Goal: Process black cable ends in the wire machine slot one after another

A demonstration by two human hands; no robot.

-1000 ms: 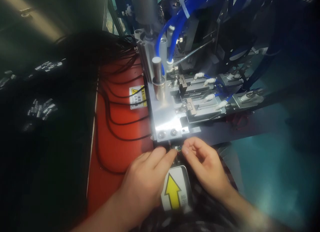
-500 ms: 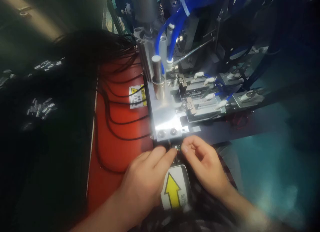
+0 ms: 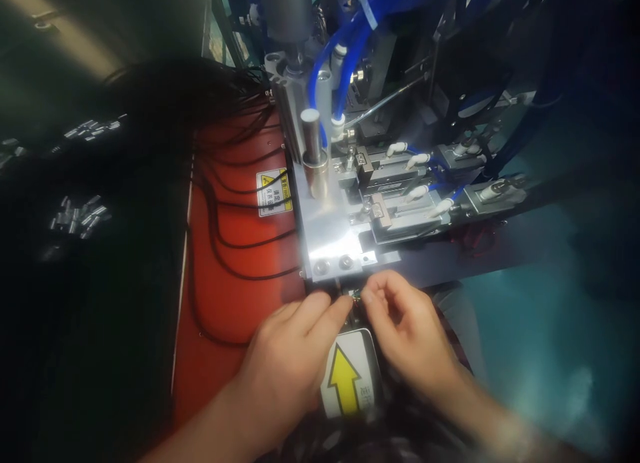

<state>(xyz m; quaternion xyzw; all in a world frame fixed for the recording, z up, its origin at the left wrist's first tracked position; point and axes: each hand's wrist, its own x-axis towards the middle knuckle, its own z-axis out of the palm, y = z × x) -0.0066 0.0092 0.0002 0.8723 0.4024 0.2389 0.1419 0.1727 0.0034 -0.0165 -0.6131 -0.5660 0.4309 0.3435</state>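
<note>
My left hand (image 3: 287, 360) and my right hand (image 3: 407, 330) meet fingertip to fingertip just below the shiny metal plate (image 3: 325, 240) of a machine. Both are closed in a pinch on a tiny part (image 3: 355, 296) between them; it is too small and dark to name. Under my hands lies a white label with a yellow arrow (image 3: 347, 380) that points toward the machine. Thin black cords (image 3: 235, 240) run across the red surface (image 3: 225, 296) to the left of my left hand.
The machine carries a steel post (image 3: 311, 140), blue air hoses (image 3: 345, 50) and two metal slides with white fittings (image 3: 400, 196). A yellow warning sticker (image 3: 273, 191) sits on the red surface. Small shiny metal pieces (image 3: 75, 216) lie in the dark area at far left. Teal floor shows at right.
Both hands have stayed pinched together at the same spot; the view has shifted very slightly.
</note>
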